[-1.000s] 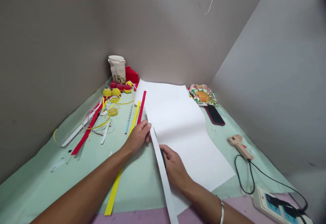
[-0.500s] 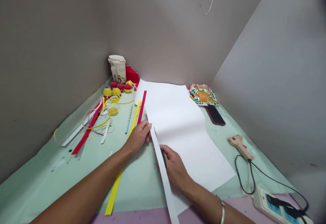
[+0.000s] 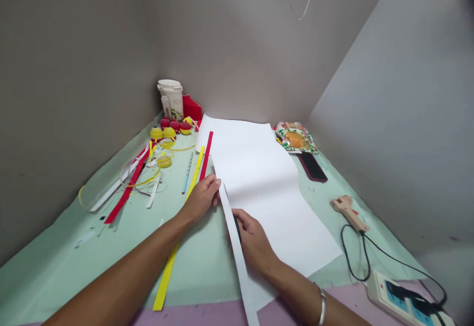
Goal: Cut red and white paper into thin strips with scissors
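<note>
A large white paper sheet [image 3: 259, 168] lies across the table, wavy along its right side. A narrow white strip [image 3: 239, 252] runs along its left edge toward me, parted from the sheet at the near end. My left hand [image 3: 203, 195] pinches the paper at the top of this strip. Wrapped round scissors [image 3: 237, 228], my right hand [image 3: 255, 239] sits just below and to the right; a bit of dark handle and a thin blade by the strip show, the rest is hidden. Yellow strips [image 3: 166, 276] pass under my left forearm, and a red strip [image 3: 206, 155] lies beyond my left hand.
Left: a patterned pencil [image 3: 187, 173], a long red strip [image 3: 124, 200], ribbon coils and red-yellow balls [image 3: 169, 133] before a white bucket [image 3: 171, 100]. Right: a packet [image 3: 297, 138], a phone [image 3: 313, 168], a glue gun [image 3: 350, 213] with its cord, and a power strip [image 3: 392, 299].
Hardly anything differs. Both hands keep their places on the paper and scissors; the whole view has shifted very slightly.
</note>
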